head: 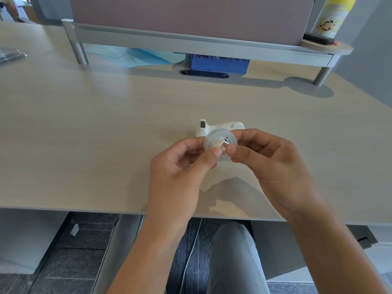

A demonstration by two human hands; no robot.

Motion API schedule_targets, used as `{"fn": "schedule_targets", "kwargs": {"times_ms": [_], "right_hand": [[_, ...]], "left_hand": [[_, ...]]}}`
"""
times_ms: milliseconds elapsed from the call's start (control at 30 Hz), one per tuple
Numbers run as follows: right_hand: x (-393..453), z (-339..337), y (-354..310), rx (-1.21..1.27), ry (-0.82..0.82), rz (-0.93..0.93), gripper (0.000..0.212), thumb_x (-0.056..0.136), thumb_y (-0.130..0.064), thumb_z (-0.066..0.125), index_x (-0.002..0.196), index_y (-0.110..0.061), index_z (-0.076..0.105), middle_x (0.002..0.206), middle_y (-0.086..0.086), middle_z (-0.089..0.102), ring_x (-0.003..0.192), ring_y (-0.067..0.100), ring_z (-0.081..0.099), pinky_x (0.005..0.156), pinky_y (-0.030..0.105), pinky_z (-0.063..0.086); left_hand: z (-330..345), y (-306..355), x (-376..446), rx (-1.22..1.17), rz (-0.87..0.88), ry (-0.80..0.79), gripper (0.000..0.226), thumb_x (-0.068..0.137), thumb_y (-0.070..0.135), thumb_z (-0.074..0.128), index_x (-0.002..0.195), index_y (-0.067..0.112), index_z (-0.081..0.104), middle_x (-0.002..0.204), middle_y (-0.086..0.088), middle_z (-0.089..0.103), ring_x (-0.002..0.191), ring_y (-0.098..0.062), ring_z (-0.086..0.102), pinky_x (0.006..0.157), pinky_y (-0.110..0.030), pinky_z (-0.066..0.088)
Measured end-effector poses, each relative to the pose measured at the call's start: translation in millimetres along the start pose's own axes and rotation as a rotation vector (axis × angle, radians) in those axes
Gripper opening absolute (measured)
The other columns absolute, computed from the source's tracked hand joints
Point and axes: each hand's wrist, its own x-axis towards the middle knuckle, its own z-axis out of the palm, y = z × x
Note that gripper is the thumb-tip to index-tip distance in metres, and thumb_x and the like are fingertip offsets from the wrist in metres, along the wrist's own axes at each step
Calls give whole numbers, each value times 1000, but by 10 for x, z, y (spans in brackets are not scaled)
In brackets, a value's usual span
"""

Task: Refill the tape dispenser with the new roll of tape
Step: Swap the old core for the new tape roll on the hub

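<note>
A clear roll of tape (212, 137) is held above the desk between both hands, its flat face toward me. A small white spindle (223, 144) sits in its core. My left hand (180, 166) pinches the roll's lower left edge with thumb and fingers. My right hand (273, 164) grips the roll's right side, its thumb tip against the spindle. Just behind the roll, the white tape dispenser (222, 125) stands on the desk, its cutter end to the left; its lower part is hidden by the roll.
The pale wood desk (106, 134) has its front edge close to me. A raised grey shelf (191, 41) runs along the back, with a blue box (218, 64) and blue paper (137, 57) under it. A yellow-printed canister (333, 16) stands at the shelf's right end.
</note>
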Motion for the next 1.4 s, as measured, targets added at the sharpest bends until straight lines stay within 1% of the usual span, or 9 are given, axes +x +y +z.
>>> {"fn": "schedule_targets", "kwargs": {"times_ms": [67, 200, 267, 367, 433, 567, 833, 1267, 1400], "right_hand": [[-4, 14, -2, 22, -2, -2, 28, 72, -22, 81, 97, -10, 80, 94, 5, 83, 86, 11, 75, 79, 17, 55], [-4, 47, 9, 37, 26, -7, 27, 72, -21, 82, 97, -9, 80, 95, 7, 83, 85, 12, 74, 81, 18, 56], [-7, 60, 18, 42, 43, -9, 28, 72, -21, 83, 96, -9, 80, 96, 10, 83, 87, 15, 75, 84, 21, 57], [-13, 71, 30, 40, 58, -13, 27, 71, -21, 83, 95, -10, 80, 97, 12, 83, 89, 18, 76, 89, 27, 58], [-17, 77, 32, 32, 69, -21, 26, 71, -21, 83, 94, -11, 81, 95, 10, 83, 88, 17, 76, 89, 27, 59], [-19, 88, 34, 18, 91, -27, 27, 72, -20, 83, 96, -8, 80, 95, 10, 84, 87, 17, 77, 88, 26, 59], [-21, 94, 64, 8, 100, -25, 24, 73, -19, 82, 94, -9, 81, 94, 10, 84, 88, 18, 77, 93, 32, 61], [-9, 55, 107, -24, 114, -46, 27, 73, -20, 83, 97, -7, 81, 94, 10, 84, 86, 17, 78, 90, 30, 62], [-5, 38, 123, -23, 106, -32, 28, 72, -23, 84, 96, -9, 82, 96, 12, 84, 88, 21, 77, 95, 36, 62]], "left_hand": [[-5, 10, 2, 18, 9, -1, 9, 82, 16, 82, 90, 20, 83, 82, -6, 83, 82, -29, 78, 74, -24, 58], [-13, 6, 16, 37, 12, 6, 8, 83, 16, 82, 90, 19, 83, 84, -11, 83, 86, -36, 78, 76, -27, 61], [-10, 5, 17, 35, 8, 9, 8, 83, 15, 82, 90, 19, 83, 84, -12, 83, 81, -31, 78, 74, -26, 61], [-1, 0, 21, 29, 3, 23, 9, 83, 14, 82, 92, 16, 83, 84, -14, 82, 73, -19, 75, 68, -19, 57], [5, -2, 24, 30, 1, 28, 10, 83, 13, 82, 93, 15, 83, 84, -14, 82, 73, -17, 74, 67, -18, 56], [16, -6, 27, 30, -4, 40, 9, 83, 14, 82, 92, 15, 83, 84, -13, 82, 73, -18, 75, 70, -20, 59], [15, -23, 27, 32, -10, 60, 10, 84, 11, 82, 94, 12, 83, 84, -15, 82, 73, -19, 75, 70, -20, 60], [36, -59, 46, 25, -16, 63, 11, 82, 12, 83, 93, 11, 83, 82, -11, 83, 73, -17, 75, 72, -22, 60], [32, -88, 53, 22, -18, 60, 10, 82, 11, 82, 92, 12, 83, 82, -11, 83, 73, -18, 76, 71, -22, 59]]}}
